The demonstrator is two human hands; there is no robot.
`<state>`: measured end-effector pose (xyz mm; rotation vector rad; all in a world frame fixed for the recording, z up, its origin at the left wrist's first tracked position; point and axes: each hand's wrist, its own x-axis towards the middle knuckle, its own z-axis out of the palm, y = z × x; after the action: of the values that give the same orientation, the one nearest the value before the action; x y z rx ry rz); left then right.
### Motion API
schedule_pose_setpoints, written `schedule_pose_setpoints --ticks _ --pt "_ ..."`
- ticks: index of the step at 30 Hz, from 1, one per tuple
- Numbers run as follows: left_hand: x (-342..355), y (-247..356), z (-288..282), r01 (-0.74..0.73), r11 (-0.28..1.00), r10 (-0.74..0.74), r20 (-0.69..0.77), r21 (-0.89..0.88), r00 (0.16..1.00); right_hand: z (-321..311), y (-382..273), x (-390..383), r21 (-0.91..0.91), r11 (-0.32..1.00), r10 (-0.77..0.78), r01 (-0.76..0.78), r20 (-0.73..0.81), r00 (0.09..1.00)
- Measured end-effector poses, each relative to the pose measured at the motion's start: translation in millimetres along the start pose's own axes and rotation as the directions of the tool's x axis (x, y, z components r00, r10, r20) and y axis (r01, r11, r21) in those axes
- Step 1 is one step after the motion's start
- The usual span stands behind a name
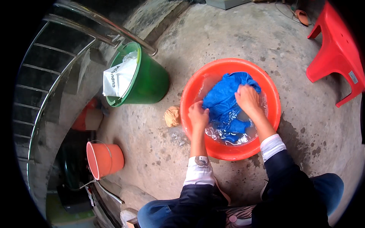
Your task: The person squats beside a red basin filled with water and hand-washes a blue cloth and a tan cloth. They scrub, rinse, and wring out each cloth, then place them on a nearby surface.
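Observation:
A wide red basin (228, 153) holds water with a soaked blue cloth (222, 100) in it, partly bunched and partly under the surface. My left hand (198, 113) is at the left side inside the basin, its fingers curled round the cloth's left edge. My right hand (246, 98) reaches over the upper right part of the cloth, fingers bent down and closed on the fabric. A crumpled tan cloth (172, 116) lies on the concrete just outside the basin's left side.
A green bin (152, 81) with a white plastic bag (116, 79) stands upper left, a pink bucket (109, 161) lower left. Behind them are steps with a metal railing (57, 76). A red stool (336, 51) stands right, orange footwear (302, 17) beyond. The concrete floor (296, 110) has wet spots.

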<state>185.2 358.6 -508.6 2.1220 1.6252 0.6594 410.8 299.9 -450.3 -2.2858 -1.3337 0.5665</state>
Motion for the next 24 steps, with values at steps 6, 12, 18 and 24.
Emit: schedule_pose_setpoints --ticks 6,12,18,24 --pt "-44 11 39 0.259 0.945 -0.31 0.295 0.201 0.904 61 15 -27 -0.279 0.958 0.106 -0.068 0.123 0.987" --pt "-56 33 36 0.173 0.893 -0.398 0.549 0.416 0.735 85 29 -40 -0.271 0.947 -0.124 0.17 0.178 0.976" --pt "-55 31 27 0.33 0.854 -0.504 0.485 0.402 0.715 83 48 -28 -0.236 0.967 0.13 -0.091 0.155 0.979" --pt "-35 34 26 0.36 0.933 -0.34 0.404 0.03 0.849 70 36 -18 0.185 0.973 -0.151 0.14 0.05 0.987"
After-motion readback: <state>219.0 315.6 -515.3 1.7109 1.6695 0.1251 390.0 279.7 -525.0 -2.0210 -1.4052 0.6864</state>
